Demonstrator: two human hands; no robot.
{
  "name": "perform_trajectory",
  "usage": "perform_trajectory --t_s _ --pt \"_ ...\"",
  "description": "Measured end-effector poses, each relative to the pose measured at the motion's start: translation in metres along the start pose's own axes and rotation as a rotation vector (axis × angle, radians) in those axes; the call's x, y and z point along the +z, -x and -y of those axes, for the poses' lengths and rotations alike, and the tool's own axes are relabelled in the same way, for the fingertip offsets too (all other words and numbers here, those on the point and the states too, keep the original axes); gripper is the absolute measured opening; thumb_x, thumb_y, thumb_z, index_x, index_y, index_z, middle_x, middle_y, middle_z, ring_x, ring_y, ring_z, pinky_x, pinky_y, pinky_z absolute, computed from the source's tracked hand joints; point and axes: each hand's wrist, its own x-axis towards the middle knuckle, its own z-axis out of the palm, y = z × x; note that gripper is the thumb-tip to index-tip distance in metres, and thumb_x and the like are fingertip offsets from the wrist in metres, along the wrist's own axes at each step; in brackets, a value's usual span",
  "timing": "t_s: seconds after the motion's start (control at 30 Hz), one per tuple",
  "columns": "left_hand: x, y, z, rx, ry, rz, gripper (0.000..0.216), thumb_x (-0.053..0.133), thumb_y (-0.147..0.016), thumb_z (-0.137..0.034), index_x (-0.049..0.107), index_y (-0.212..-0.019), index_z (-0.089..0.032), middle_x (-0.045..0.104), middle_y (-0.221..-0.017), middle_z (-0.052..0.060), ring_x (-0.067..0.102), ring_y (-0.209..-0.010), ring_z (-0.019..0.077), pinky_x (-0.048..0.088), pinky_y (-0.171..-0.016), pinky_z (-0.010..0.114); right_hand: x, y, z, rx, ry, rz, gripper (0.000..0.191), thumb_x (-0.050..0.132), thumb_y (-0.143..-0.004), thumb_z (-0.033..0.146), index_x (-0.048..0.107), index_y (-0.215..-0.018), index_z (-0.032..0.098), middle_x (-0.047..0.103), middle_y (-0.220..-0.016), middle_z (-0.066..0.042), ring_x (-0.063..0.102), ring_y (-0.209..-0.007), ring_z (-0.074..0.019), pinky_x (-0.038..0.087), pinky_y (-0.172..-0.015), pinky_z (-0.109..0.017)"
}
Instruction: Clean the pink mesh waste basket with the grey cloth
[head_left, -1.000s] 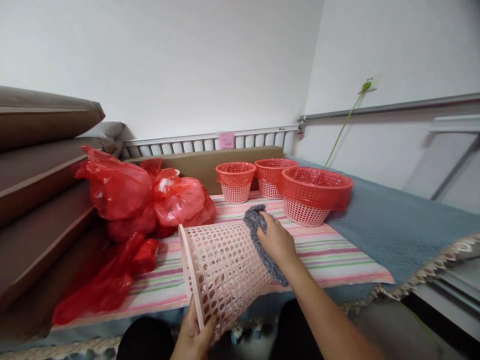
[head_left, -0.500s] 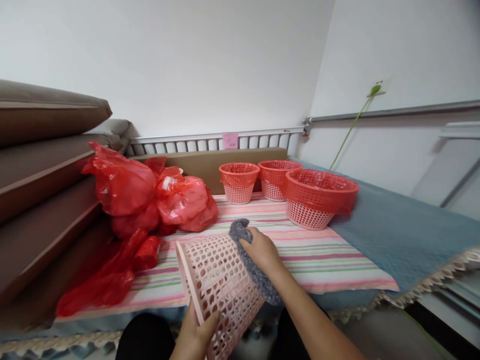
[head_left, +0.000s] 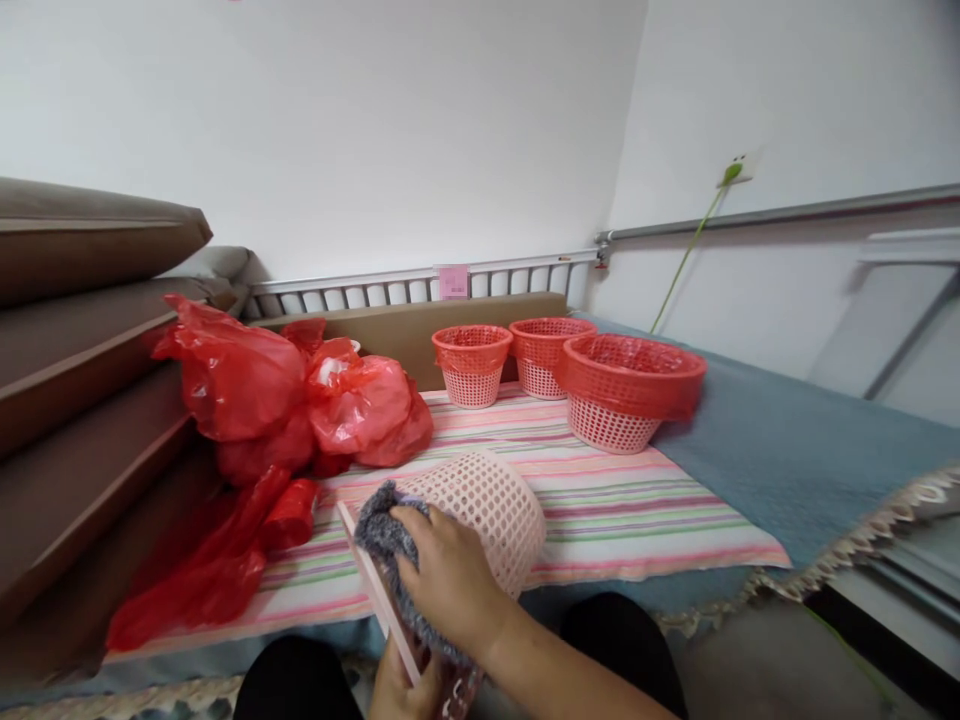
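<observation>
A pale pink perforated plastic basket (head_left: 487, 500) lies tilted on its side near the front edge, its rim toward the lower left. My left hand (head_left: 405, 680) grips that rim from below, its thumb over the edge and the other fingers partly hidden. Bunched under my right hand (head_left: 450, 575) is a grey fuzzy cloth (head_left: 382, 530), pressed on the basket's outer wall close to the rim. Beyond the basket is a striped cloth (head_left: 622, 510) spread over a blue cover.
Three pink baskets lined with red bags, one of them nearest right (head_left: 615, 430), stand behind. Filled red plastic bags (head_left: 367, 400) and a red bag roll (head_left: 292, 512) sit left, beside stacked brown cushions (head_left: 82, 330). A radiator (head_left: 345, 292) lines the wall.
My right hand has moved the grey cloth left and down, from near the basket's base to beside its rim. The basket has turned, while my left hand keeps its rim.
</observation>
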Motion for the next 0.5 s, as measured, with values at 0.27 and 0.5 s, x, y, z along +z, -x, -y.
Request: perform_trajectory --t_s 0.27,0.5 --pt "0.012 0.007 -0.013 0.017 -0.147 0.093 0.053 0.078 -0.063 -0.044 0.069 -0.108 -0.016 0.068 -0.118 0.017 0.050 -0.125 0.0371 0.035 -0.109 0.047 -0.044 -0.035 -0.130 0.579 0.315 -0.104 0.040 0.046 -0.087 0.028 0.049 -0.126 0.019 0.064 -0.110 -0.012 0.061 -0.099 -0.0241 0.042 -0.077 -0.031" --pt "0.006 0.004 -0.002 0.029 -0.172 0.122 0.051 0.076 -0.066 -0.043 0.069 -0.109 -0.015 0.066 -0.121 0.017 0.054 -0.120 0.0361 0.039 -0.106 0.046 -0.042 -0.031 -0.135 0.622 0.333 -0.091 0.043 0.042 -0.089 0.042 0.048 -0.124 0.017 0.064 -0.107 -0.014 0.063 -0.096 -0.0274 0.043 -0.074 -0.034"
